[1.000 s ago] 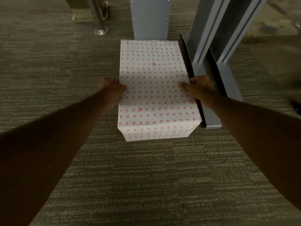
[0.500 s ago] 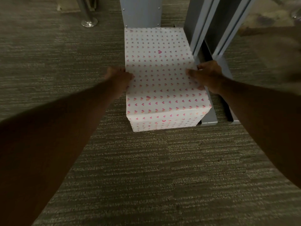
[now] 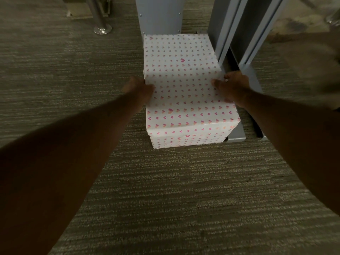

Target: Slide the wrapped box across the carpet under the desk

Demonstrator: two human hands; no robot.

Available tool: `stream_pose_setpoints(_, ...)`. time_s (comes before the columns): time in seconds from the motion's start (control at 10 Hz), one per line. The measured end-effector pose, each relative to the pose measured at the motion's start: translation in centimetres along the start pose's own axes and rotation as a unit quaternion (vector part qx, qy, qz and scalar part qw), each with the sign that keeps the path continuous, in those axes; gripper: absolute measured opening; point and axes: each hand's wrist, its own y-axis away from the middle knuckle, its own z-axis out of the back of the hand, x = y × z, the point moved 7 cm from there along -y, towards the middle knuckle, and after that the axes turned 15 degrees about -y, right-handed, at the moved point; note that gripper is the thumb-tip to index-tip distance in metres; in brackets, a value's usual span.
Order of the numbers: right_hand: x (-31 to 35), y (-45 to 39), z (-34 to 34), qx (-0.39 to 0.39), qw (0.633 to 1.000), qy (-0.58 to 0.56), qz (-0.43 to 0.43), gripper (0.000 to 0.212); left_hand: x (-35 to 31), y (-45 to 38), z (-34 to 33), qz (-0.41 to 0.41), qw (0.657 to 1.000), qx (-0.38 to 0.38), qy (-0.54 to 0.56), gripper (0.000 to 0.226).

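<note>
Box: a rectangular box wrapped in white paper printed with pink hearts [image 3: 184, 85] is set on the grey-brown striped carpet [image 3: 165, 199], its far end against a grey metal desk leg panel [image 3: 160, 15].
Right side: a grey metal desk foot [image 3: 237, 133] lies just beside the box.
Left hand [image 3: 139, 89]: pressed to the box's left top edge; grip closed on it.
Right hand [image 3: 233, 87]: fingers are laid over the right top edge, clasping the box.

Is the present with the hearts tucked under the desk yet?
Nearly. Done: the far end of the wrapped box sits against the grey panel, beside the desk leg. In hand: the left hand and right hand press its two sides. Left: the near end rests on open carpet, so perhaps one small nudge, then letting go.
</note>
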Motion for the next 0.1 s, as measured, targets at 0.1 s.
stream_pose_setpoints(0.1, 0.82, 1.55, -0.42, -0.001, 0.992, 0.095, 0.088, 0.083, -0.18, 0.79, 0.25, -0.009, 0.999, -0.046, -0.005, 0.046)
